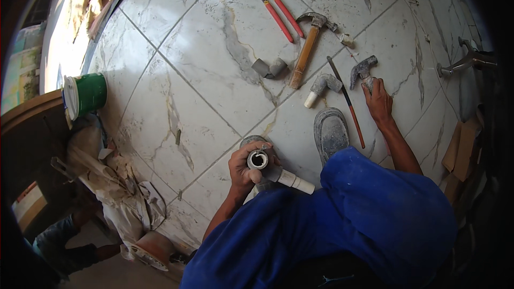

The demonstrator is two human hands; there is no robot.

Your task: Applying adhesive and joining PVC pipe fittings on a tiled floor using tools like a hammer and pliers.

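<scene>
My left hand (249, 166) is wrapped round a grey pipe elbow (272, 172), above my left shoe. The elbow's round opening faces up, with a pale ring inside it, and a white pipe stub (296, 182) sticks out toward my knees. Farther right, my right hand (379, 101) is closed on a claw hammer (365, 69), close below its dusty grey head. Between that hand and my right shoe lies a thin dark rod (348, 104) with a reddish-brown lower half. Just left of the rod is another grey elbow (325, 84) with a white stub.
Beyond lie a wooden-handled claw hammer (306, 56), red-handled pincers (277, 10) and a grey pipe fitting (269, 68) on the marbled tiles (198, 69). A green bucket (92, 94) and crumpled cloth (123, 198) are left; a metal fixture (471, 59) and cardboard (461, 150) are right.
</scene>
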